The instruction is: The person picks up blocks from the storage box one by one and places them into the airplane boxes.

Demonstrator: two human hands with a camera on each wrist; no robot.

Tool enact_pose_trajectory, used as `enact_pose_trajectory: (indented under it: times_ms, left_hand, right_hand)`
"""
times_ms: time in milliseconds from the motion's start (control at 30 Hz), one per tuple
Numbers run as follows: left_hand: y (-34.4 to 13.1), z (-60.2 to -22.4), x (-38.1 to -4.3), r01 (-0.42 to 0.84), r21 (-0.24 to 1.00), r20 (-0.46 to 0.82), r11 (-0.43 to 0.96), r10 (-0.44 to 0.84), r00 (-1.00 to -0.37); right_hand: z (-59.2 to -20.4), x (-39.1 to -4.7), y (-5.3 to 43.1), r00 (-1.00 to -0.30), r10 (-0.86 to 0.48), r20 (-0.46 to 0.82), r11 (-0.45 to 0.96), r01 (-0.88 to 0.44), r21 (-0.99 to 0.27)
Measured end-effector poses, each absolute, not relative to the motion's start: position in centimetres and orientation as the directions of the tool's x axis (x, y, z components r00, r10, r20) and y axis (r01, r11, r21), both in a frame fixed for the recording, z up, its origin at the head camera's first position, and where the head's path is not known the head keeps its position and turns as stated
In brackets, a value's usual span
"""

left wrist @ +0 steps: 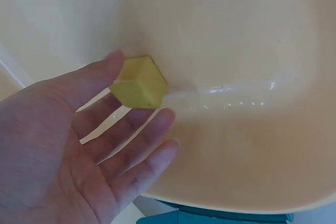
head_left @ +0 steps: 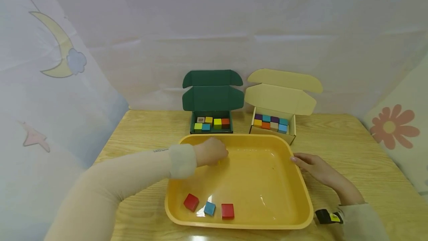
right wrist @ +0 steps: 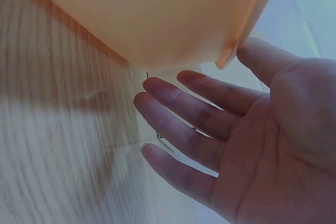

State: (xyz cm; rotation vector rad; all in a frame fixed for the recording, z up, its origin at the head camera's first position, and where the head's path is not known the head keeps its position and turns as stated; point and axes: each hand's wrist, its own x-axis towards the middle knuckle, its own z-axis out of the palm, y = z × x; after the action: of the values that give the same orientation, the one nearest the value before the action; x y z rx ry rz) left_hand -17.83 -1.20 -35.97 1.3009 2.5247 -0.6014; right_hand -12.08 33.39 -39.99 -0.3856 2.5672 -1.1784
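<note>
My left hand (head_left: 211, 151) reaches into the far left part of a yellow plastic tub (head_left: 260, 181). Between its thumb and fingers it pinches a yellow cube (left wrist: 139, 82), close over the tub's floor; in the head view the hand hides most of this cube. A red block (head_left: 191, 202), a blue block (head_left: 209, 208) and another red block (head_left: 227, 211) lie along the tub's near side. On the right, my right hand (head_left: 315, 168) rests its thumb on the rim, its other fingers loosely extended outside the wall in the right wrist view.
Behind the tub stand a dark green cardboard box (head_left: 214, 97) and a cream one (head_left: 281, 97), lids up, each holding several coloured cubes. A black strap with a yellow patch (head_left: 329, 217) is by the right sleeve. The wooden table (head_left: 334, 133) meets a pale cloth backdrop.
</note>
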Motion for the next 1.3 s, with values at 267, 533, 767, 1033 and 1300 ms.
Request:
enact_pose_trajectory:
  times_ms: [267,533,767,1033,1300]
  left_hand:
    - [-0.1,-36.4,-17.2,0.806,-0.35,-0.394,0.478,0.705,-0.589]
    - [0.2,-36.4,-17.2,0.804,-0.327,-0.403,0.497,0.696,-0.594]
    - [0.1,-36.7,-17.4,0.837,-0.367,-0.394,0.406,0.747,-0.535]
    - [-0.5,-36.1,-17.0,0.848,-0.452,-0.4,0.276,0.787,-0.469]
    - [-1.0,-34.0,-17.4,0.888,-0.362,-0.364,0.285,0.833,-0.416]
  right_hand:
    - [-40.0,-12.1,33.5,-0.924,-0.353,-0.145,0.63,-0.12,-0.767]
    - [-39.9,-12.2,33.5,-0.924,-0.359,-0.131,0.63,-0.137,-0.764]
    - [-39.9,-12.2,33.5,-0.926,-0.36,-0.115,0.63,-0.151,-0.762]
    - [-39.9,-12.0,33.4,-0.926,-0.354,-0.128,0.619,-0.129,-0.775]
    - [-39.8,-12.0,33.4,-0.925,-0.359,-0.122,0.62,-0.138,-0.772]
